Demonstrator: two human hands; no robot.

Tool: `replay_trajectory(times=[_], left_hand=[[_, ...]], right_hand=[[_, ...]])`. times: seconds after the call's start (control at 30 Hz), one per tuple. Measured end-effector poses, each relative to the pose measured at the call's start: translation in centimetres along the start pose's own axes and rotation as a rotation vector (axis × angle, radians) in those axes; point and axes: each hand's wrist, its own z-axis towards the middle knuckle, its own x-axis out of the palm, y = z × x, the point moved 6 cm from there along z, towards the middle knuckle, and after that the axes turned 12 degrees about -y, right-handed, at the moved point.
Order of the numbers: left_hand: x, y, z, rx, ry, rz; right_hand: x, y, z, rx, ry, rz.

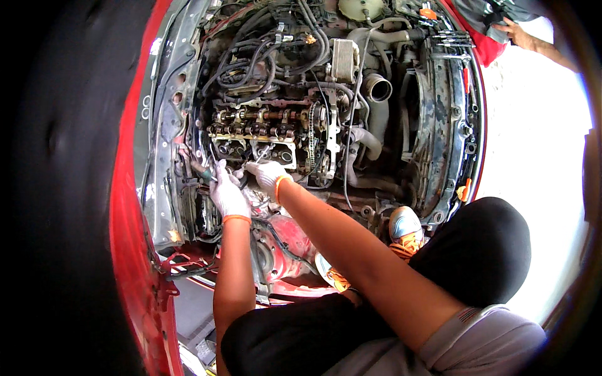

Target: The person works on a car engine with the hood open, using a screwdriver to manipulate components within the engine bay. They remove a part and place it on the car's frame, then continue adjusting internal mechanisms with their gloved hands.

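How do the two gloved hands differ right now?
The left hand sits lower and nearer the fender side, wrapped around a dark-handled tool; the right hand sits higher, fingers pinching at the edge of the exposed cylinder head, its grasp unclear. The left forearm comes up steeply, the right slants in. Both wear white gloves with orange cuffs.

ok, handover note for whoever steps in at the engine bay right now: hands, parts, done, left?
Left hand: white glove, closed on a dark-handled tool at the near edge of the cylinder head.
Right hand: white glove, fingers at the same edge beside the left; whether it grips anything cannot be told.
Done: valve cover off, camshafts and timing chain exposed.
Left: head remains in the red car, hoses around it.
Person is perched in the bay. Another person's hand is at the far corner.
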Motion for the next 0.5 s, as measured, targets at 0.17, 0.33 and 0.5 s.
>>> replay_trajectory(times=[0.17, 0.33, 0.5], left_hand=[[0.4, -1.1, -1.2, -0.02, -0.009, -0.005], [0.4, 0.2, -1.0, -0.1, -0.025, -0.026], [0.2, 4.0, 0.3, -0.424, 0.049, -0.349]], right_hand=[[0.3, -0.8, -0.3, 0.032, -0.041, 0.08], [-0.2, -0.6, 0.0, 0.049, -0.068, 0.028], [-1.1, -2.5, 3.3, -0.053, -0.125, -0.017]])
